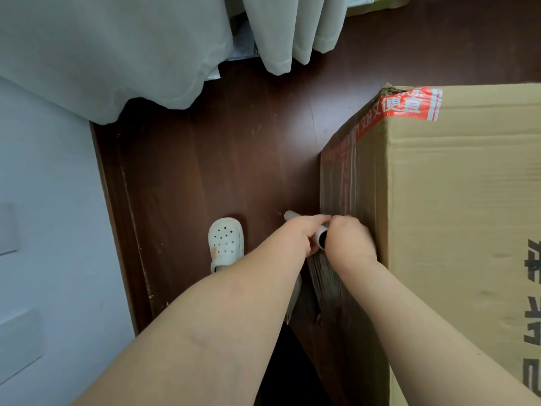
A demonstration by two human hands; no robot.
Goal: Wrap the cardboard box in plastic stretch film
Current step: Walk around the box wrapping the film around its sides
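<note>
The film roll (321,238) is gripped by curled fingers of the left hand (298,232) and right hand (348,240), low against the box (456,200) on the floor (219,156). Film is seen on one side only; the top is left bare.

Dark brown wood floor (234,142). On it: cardboard box (453,200) standing right, white perforated clog (225,241) near, left of box. Grey curtain hems (278,60) reach it far.

hands (301,234) gripping film roll (319,232), against cardboard box (453,200)
</note>
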